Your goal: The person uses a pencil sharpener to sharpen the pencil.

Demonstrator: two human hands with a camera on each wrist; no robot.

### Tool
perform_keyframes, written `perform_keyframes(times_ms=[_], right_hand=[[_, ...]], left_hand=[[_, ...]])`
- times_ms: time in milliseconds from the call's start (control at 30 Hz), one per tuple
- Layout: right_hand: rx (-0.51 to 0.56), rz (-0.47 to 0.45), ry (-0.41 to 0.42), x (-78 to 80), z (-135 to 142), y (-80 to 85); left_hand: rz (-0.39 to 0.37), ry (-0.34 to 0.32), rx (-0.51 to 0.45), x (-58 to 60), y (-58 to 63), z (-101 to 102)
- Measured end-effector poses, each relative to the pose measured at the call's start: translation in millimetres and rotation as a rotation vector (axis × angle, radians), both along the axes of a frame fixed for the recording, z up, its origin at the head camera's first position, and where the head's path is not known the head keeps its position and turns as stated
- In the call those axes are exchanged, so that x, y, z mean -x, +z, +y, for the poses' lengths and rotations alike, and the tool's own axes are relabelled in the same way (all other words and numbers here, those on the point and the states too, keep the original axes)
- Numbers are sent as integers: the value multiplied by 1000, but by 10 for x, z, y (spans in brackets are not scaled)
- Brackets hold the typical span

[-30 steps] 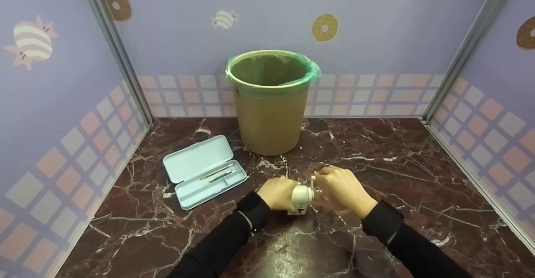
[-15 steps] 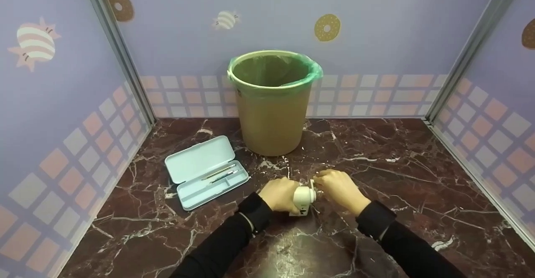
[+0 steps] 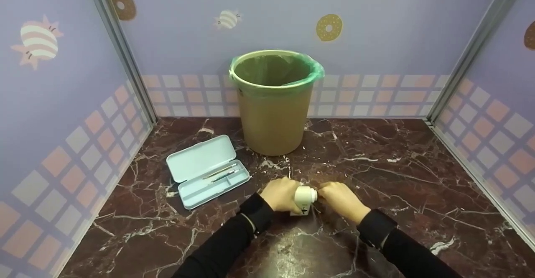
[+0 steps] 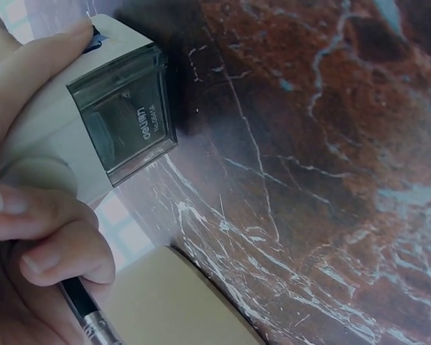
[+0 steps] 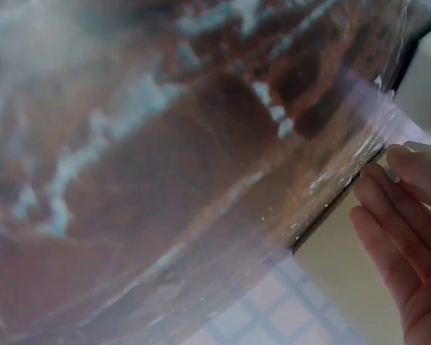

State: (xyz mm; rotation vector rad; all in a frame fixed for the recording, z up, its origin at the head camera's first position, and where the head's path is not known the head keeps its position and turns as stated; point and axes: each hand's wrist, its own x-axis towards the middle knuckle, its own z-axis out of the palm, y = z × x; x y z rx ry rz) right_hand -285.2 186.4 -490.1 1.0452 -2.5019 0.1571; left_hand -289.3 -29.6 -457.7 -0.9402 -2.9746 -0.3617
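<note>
In the head view, my left hand (image 3: 282,195) grips a white crank pencil sharpener (image 3: 301,198) on the tabletop. Its smoky clear shavings drawer (image 4: 129,118) shows in the left wrist view. There, a dark pencil (image 4: 77,296) with a silver ferrule (image 4: 100,329) sticks out beneath the curled left fingers (image 4: 50,259). On the sharpener's right side, my right hand (image 3: 340,198) pinches the crank, which is mostly hidden behind the fingers in the head view. A bit of the pale crank handle (image 5: 421,146) shows at the right thumb in the right wrist view.
An open light-blue pencil case (image 3: 200,161) with a few pencils (image 3: 219,172) lies to the left. Behind the hands stands a tan bin (image 3: 273,119) with a green liner (image 3: 315,71). Pale crumbs dot the marbled tabletop (image 3: 401,194). Patterned panels enclose three sides.
My right hand has moved down beside the sharpener, turning the crank from upright to lower. The left hand stays round the sharpener; the head view has shifted slightly.
</note>
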Motion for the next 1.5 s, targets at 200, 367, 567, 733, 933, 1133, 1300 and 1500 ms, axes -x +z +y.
perform_keyframes(times_ms=[200, 367, 567, 733, 933, 1133, 1300, 1500], right_hand=[[21, -57, 61, -86, 36, -47], [18, -93, 92, -199, 70, -53], [35, -131, 88, -296, 94, -33], [62, -127, 116, -347, 117, -14], [52, -125, 155, -389, 136, 27], [85, -171, 191, -454, 164, 149], [98, -160, 202, -493, 174, 322], [47, -124, 209, -492, 191, 390]], left_hand=[[12, 30, -1, -22, -5, 13], [30, 54, 17, -35, -7, 29], [48, 64, 26, -28, -16, 37], [44, 71, 28, -25, -21, 46], [40, 78, 26, -36, -5, 43], [38, 71, 22, -46, 10, 46], [52, 72, 36, -27, 28, 37], [42, 56, 48, -24, 20, 48]])
